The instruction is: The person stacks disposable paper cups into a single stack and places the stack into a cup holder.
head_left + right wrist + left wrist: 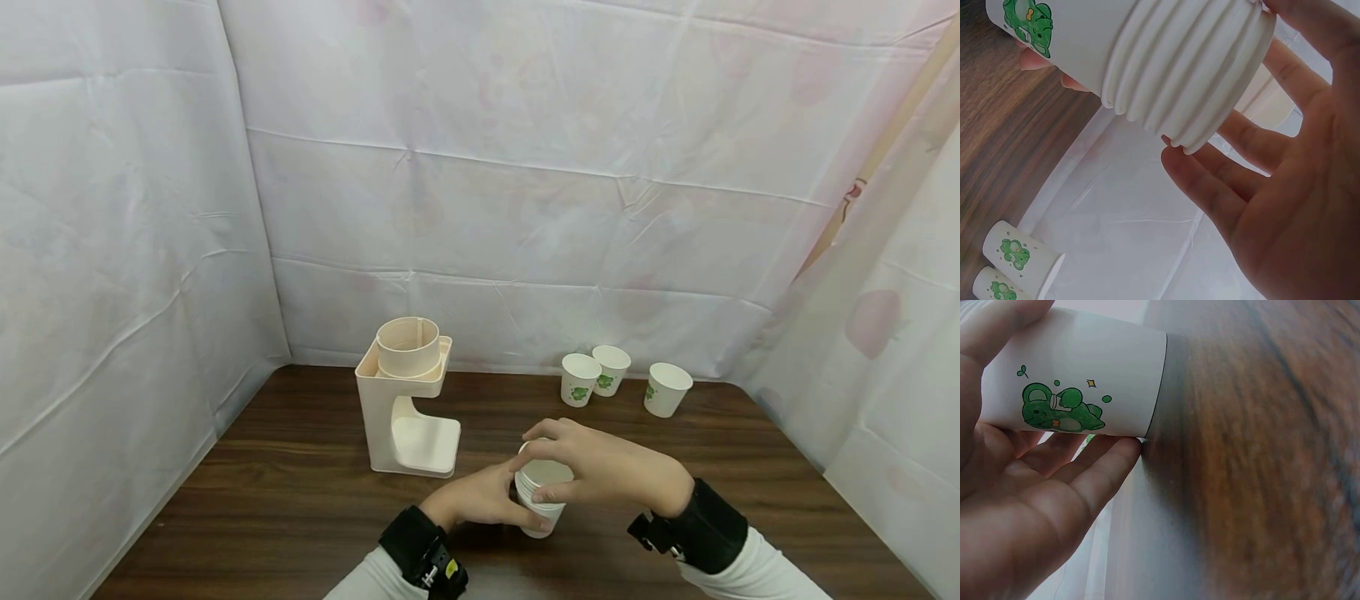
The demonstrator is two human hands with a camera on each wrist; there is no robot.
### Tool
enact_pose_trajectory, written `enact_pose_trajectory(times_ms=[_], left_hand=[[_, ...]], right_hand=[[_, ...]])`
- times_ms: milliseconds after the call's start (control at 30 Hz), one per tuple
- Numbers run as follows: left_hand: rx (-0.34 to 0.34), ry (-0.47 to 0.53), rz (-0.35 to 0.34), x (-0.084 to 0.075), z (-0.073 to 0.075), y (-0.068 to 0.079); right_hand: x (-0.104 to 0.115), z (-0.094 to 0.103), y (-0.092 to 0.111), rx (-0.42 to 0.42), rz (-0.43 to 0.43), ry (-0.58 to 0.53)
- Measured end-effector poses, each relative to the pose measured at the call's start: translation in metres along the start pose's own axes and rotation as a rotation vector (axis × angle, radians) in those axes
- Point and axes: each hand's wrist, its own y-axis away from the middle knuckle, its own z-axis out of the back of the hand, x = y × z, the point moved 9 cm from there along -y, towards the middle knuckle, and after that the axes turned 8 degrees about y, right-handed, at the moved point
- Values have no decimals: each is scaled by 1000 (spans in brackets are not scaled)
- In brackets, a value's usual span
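Observation:
A stack of white paper cups (546,475) stands upright on the dark wooden table near its front, several rims nested one above another. My left hand (483,497) grips the stack low on its side, thumb across the front. In the left wrist view, a green cartoon animal shows on the lowest cup (1104,362), whose base is at the tabletop. From above, my right hand (607,467) reaches over the stack and pinches the uppermost rim. The right wrist view shows its fingertips (1179,159) at the edge of the top rims.
Left of the stack stands a cream plastic stand (382,425) with a round open tube (407,358) on top and a flat ledge below. At the back right are three upright paper cups, one in front (577,387), one behind (613,367), another farther right (663,396). White curtains (480,217) enclose the table.

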Motion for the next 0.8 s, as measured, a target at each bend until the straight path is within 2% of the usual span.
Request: enact_pose_trajectory(times_ms=[100,300,800], left_hand=[[12,6,-19,-2,-1,-1],[51,38,-99,-6,-5,-3],[14,57,-84,-5,-3,-3]], right_hand=[[-3,-2,1,8,-26,1],[-6,-2,3,-6,-48,-6],[-19,11,21,-35,-137,12]])
